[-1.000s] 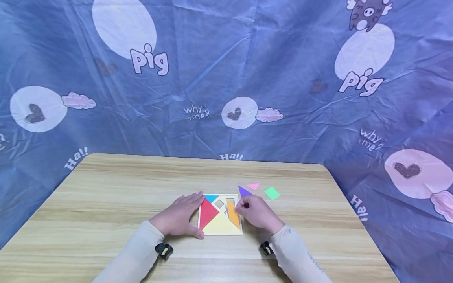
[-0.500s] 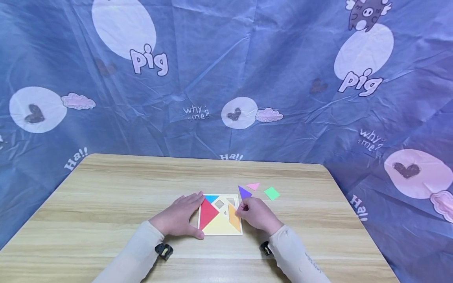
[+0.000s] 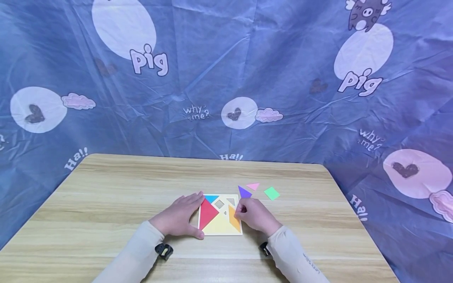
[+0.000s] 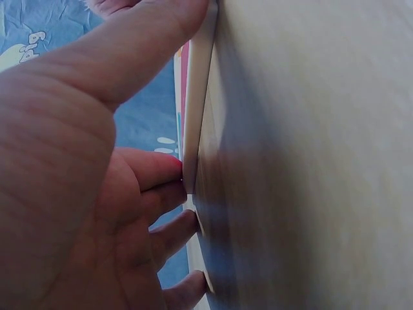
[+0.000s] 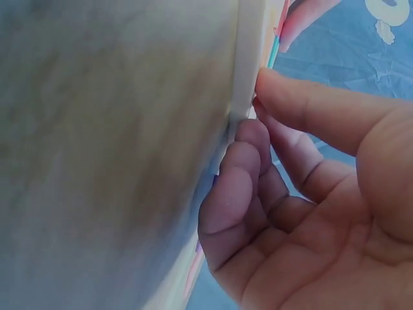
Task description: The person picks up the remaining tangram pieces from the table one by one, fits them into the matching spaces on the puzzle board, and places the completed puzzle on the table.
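In the head view, a tangram tray (image 3: pixel 221 235) is set on a wood-grain table (image 3: pixel 106 196), well apart from the table's far and side edges. The tray's left edge is spanned by the left hand (image 3: pixel 178 216), spread wide, thumb at the near corner, fingertips at the far one. By the narrowed right hand (image 3: pixel 257 214), an orange parallelogram (image 3: pixel 232 215) is pinched beside the tray's right rim. At the left and near edges, a red triangle (image 3: pixel 209 214) and a pale yellow triangle (image 3: pixel 220 226) are fitted. Beyond the far right corner, a purple triangle (image 3: pixel 244 192), a pink triangle (image 3: pixel 253 186) and a green square (image 3: pixel 271 193) are laid, gaps between them.

In the left wrist view, the tray's wall is touched by thumb and index finger.

In the right wrist view, the outer fingers are curled beside the wall; the pinched piece is hidden.
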